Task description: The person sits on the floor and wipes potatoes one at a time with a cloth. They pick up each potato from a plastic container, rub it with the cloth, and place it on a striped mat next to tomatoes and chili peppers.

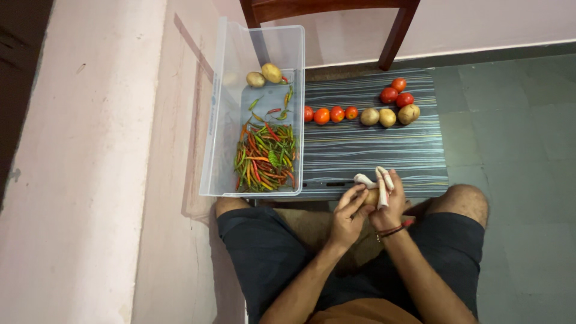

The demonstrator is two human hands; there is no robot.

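My left hand (348, 211) and my right hand (389, 207) meet over my lap at the near edge of a striped mat (372, 150). Together they hold a potato (372, 196), mostly hidden between the fingers. Several fingers of the right hand are wrapped in white tape or bandage, and one white-wrapped finger shows on the left hand. A red thread band circles my right wrist. On the mat lie a row of tomatoes (328, 114), three more tomatoes (396, 93) and three potatoes (389, 115).
A clear plastic bin (210, 150) stands on the left of the mat, holding a pile of red, green and orange chillies (266, 157) and two potatoes (264, 75). A wooden chair's legs (393, 36) stand behind. A pink wall runs along the left.
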